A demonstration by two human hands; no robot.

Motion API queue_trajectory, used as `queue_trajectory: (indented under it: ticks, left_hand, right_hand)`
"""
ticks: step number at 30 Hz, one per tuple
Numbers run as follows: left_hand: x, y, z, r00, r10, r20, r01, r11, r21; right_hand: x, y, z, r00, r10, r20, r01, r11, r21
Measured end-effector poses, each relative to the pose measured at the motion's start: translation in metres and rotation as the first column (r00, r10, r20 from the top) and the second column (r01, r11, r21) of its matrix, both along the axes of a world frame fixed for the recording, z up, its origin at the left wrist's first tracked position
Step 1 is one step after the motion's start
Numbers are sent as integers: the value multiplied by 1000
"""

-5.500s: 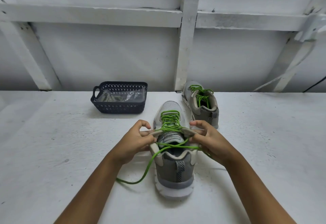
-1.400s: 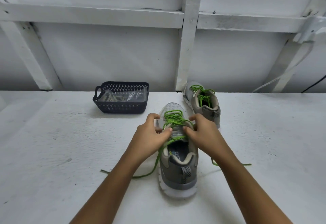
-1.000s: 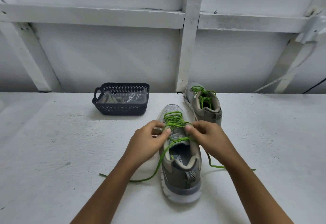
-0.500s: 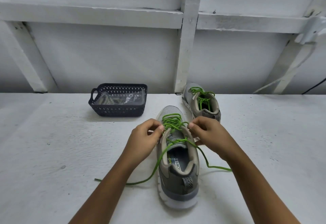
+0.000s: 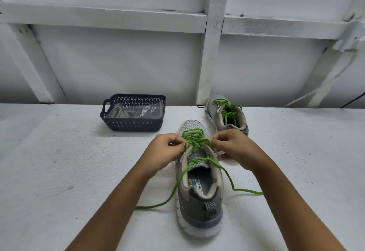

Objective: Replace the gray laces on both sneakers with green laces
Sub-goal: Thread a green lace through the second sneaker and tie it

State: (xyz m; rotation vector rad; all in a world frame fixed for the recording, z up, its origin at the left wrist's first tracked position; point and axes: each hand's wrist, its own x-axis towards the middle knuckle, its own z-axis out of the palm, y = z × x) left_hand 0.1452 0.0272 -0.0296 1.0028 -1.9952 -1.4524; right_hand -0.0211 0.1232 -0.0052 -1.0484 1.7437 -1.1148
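Head view, looking down: both hands meet over the laced part of the near sneaker [image 5: 200, 209]. The left hand [image 5: 163, 151] has its fingers curled, with thumb and forefinger pinching the green lace [image 5: 194, 141] at the left row of eyelets. The right hand [image 5: 234, 148] is curled the same way and pinches the lace at the right row. Between the two pinches the lace criss-crosses over the tongue toward the toe. Two loose ends run out below the hands. One drops over the left side of the shoe and trails on the table [image 5: 59, 171] to the near left, passing under the left forearm. The other loops off the right side and lies on the table as far as the right forearm. The near sneaker stands on its sole in the middle of the table, toe pointing far, heel nearest the camera, its printed insole showing.

Farther off and just to the right, the far sneaker [image 5: 231, 124] stands at the foot of the wall [image 5: 118, 63], toe away. A second lace [image 5: 227, 110], also green, is threaded through it and lies loose in its opening.

To the far left of the shoes, well apart from the hands, a dark openwork basket [image 5: 132, 125] with a handle loop at its left end sits on the table. Inside it lies a crumpled clear plastic bag [image 5: 150, 110] and what looks like a tangle of gray laces [image 5: 122, 113], though glare on the plastic makes that hard to confirm.
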Motion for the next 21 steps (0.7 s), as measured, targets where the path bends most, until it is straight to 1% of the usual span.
queue_trajectory:
  ticks: [2,4,7,9,11,13,15,18,21]
  left_hand:
    - [-1,0,0,1000,-1,12,1,1000,-9]
    - [-3,0,0,999,17,30,-16,999,-39]
    - [-4,-1,0,997,64,37,-61,995,-77]
    - [-4,-1,1,997,75,30,-72,995,-74]
    - [-4,0,1,997,71,10,-71,996,-47]
    - [-4,0,0,997,68,-26,-68,998,3]
    - [-3,-1,-1,998,56,-26,-55,998,30]
    - [-5,-2,-1,999,36,16,-37,999,26]
    - [-9,-3,-2,998,64,26,-65,998,28]
  right_hand:
    - [-1,-2,2,999,15,-34,-14,999,34]
    - [0,-5,1,993,24,-115,-18,999,51]
    - [3,-8,0,970,17,-244,-6,999,47]
    - [5,-9,-1,959,7,-284,2,1000,31]
    - [5,-9,-1,961,-6,-275,11,1000,15]
    - [4,-9,-2,981,-42,-187,42,999,-3]
    - [2,-7,-2,993,-62,-100,62,998,-6]
    - [2,-6,-3,994,-26,-105,25,1000,-6]
    - [1,-10,-3,995,-2,-101,0,1000,-14]
